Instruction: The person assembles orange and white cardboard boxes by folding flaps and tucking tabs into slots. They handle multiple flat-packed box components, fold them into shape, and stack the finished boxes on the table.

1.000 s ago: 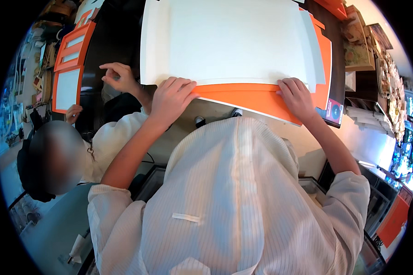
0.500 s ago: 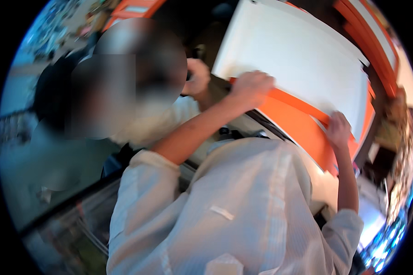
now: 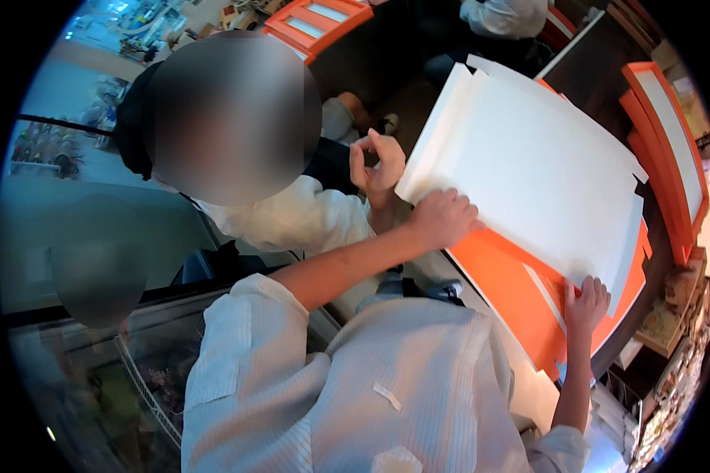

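The smooth white card sheet (image 3: 540, 173), creased along its left side, lies over flat, angular orange card (image 3: 501, 288) that juts out beyond its near edge. On that edge, the left hand (image 3: 445, 218) pinches the sheet's left part; the right hand (image 3: 588, 305) pinches near its right corner.

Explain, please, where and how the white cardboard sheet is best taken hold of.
The white cardboard sheet is probably best gripped along its near edge, from the near side, one hand toward each end: it is broad and thin, and the left hand and right hand are at that edge.
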The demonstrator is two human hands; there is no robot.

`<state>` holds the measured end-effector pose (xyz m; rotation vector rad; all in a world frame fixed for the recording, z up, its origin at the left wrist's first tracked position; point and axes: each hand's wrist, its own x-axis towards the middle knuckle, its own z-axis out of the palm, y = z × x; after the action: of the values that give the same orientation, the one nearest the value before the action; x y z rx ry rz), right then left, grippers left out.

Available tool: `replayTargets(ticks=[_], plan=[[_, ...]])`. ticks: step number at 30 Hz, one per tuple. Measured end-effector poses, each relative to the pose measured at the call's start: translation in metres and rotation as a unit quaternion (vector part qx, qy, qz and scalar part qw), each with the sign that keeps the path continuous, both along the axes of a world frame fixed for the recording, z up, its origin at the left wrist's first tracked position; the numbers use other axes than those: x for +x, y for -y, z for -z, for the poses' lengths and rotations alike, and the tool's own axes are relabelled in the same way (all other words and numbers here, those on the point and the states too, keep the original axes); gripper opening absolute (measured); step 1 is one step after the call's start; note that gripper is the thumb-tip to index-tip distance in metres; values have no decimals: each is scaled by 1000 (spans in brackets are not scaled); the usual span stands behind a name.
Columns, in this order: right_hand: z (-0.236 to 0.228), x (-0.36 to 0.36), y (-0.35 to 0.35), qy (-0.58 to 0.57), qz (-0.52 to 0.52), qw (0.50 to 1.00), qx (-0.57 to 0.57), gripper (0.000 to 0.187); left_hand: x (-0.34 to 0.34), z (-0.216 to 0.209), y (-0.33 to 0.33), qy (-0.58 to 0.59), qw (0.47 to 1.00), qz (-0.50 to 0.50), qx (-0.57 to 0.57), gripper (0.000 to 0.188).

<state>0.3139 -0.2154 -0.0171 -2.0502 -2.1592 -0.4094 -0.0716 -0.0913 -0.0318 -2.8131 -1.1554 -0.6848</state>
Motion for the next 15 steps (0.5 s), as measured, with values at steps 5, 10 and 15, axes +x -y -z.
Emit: replayTargets(ticks=[5,10,15], plan=[[-1,10,10,-26,-39,998,37,54,1,-4,5,27,999,27,24,27],[-6,7,6,-50,-40,998,15,55,-5,-14,9,-29,998,53,-28,25],[2,11,8,-101,-62,992,46,51,-1,-29,-7,-81,991,97,-53,19]])
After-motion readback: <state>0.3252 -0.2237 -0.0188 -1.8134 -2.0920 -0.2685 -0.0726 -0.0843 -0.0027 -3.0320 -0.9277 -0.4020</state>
